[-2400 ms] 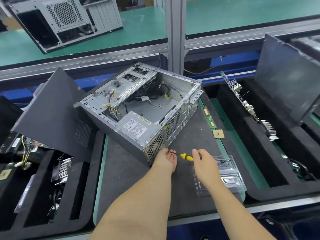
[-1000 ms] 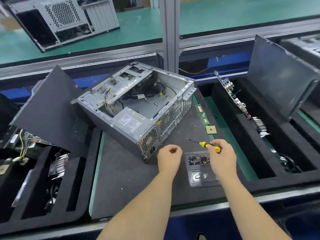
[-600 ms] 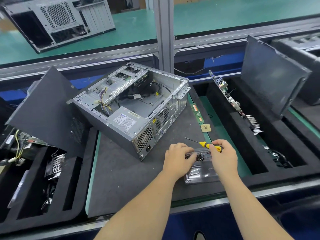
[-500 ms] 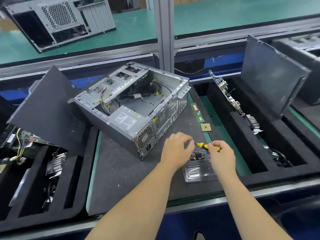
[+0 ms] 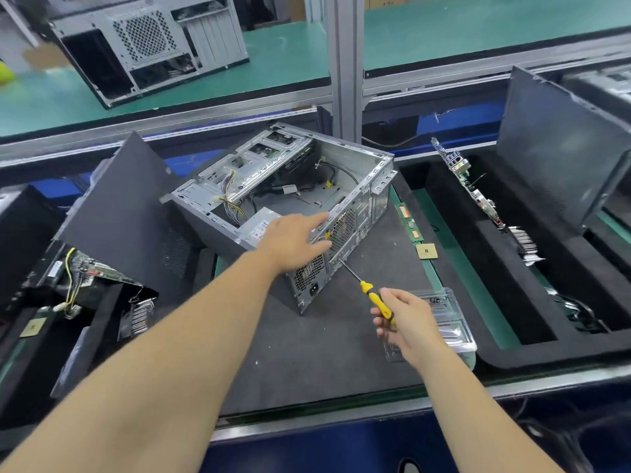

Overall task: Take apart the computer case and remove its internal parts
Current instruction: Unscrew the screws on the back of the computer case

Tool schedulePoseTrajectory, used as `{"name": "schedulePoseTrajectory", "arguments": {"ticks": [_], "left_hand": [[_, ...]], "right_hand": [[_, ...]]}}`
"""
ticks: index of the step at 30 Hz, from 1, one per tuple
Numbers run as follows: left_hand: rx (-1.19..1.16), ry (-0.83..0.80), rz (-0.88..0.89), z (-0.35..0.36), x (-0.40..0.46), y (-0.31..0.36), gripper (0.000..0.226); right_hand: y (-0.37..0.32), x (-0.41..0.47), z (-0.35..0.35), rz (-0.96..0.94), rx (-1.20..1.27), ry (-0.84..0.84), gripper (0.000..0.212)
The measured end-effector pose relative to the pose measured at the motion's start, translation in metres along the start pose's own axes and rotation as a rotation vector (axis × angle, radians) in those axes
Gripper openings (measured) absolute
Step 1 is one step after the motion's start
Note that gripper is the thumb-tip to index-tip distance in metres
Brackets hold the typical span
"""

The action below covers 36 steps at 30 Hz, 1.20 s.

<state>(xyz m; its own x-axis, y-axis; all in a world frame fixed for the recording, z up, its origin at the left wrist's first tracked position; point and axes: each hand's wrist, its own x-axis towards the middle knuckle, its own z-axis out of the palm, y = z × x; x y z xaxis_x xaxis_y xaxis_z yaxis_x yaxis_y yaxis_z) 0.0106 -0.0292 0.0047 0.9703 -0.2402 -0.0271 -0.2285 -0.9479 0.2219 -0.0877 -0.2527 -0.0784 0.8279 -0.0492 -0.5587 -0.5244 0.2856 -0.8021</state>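
Open computer case (image 5: 300, 199) lying on its side mid-bench on dark grey mat (image 5: 307, 353), side panel off, rear face toward camera. Inside: power supply (image 5: 261, 227) at near corner, yellow and mixed wire bundle (image 5: 232, 208) next to it, black cables (image 5: 327, 179) along the floor of the case, drive cage (image 5: 259, 158) across far side. Left hand (image 5: 293, 242) over the power supply corner, fingers straight, reaching to the rear edge of the case; grip released, holding nothing. Right hand (image 5: 406, 322) with grip clenched round the yellow handle of screwdriver (image 5: 370, 295), shaft tip at the rear panel beside the fan grille (image 5: 345, 230); exact contact with a screw too small to tell. Clear plastic tray (image 5: 450, 322) on mat just right of right hand, partly hidden by it, small dark bits in its far compartment. RAM stick (image 5: 409, 223) and CPU chip (image 5: 426, 250) at mat's right edge. Black foam bin (image 5: 505, 353) to the right holding a motherboard (image 5: 474, 189) on edge, a finned heatsink (image 5: 522, 240), cables in the far right slot. Dark side panel (image 5: 560, 148) leaning at its back. Left foam bin (image 5: 102, 322) holding another board with yellow wires (image 5: 70, 281), a heatsink (image 5: 138, 317), a chip (image 5: 32, 327); second dark panel (image 5: 126, 213) leaning over it. Another case (image 5: 150, 46) on green upper shelf
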Motion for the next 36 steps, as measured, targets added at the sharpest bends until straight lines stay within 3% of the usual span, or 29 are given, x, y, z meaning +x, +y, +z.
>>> {"name": "schedulePoseTrajectory", "arguments": {"ticks": [10, 16, 19, 25, 36], "left_hand": [[0.065, 0.06, -0.072, 0.021, 0.037, 0.016, 0.052], [-0.172, 0.058, -0.214, 0.005, 0.053, 0.009, 0.044], [-0.004, 0.142, -0.204, 0.006, 0.042, -0.004, 0.039], [0.034, 0.102, -0.208, 0.01, 0.043, -0.008, 0.039], [0.018, 0.175, -0.205, 0.013, 0.035, -0.011, 0.038]], "right_hand": [[-0.017, 0.011, 0.01, -0.045, -0.034, -0.002, 0.019], [-0.032, 0.012, 0.01, -0.137, -0.072, 0.028, 0.009], [-0.031, 0.009, 0.003, -0.237, -0.195, 0.042, 0.012], [-0.033, 0.005, -0.001, -0.409, -0.457, -0.057, 0.022], [-0.036, 0.009, 0.001, -0.449, -0.565, -0.06, 0.024]]}}
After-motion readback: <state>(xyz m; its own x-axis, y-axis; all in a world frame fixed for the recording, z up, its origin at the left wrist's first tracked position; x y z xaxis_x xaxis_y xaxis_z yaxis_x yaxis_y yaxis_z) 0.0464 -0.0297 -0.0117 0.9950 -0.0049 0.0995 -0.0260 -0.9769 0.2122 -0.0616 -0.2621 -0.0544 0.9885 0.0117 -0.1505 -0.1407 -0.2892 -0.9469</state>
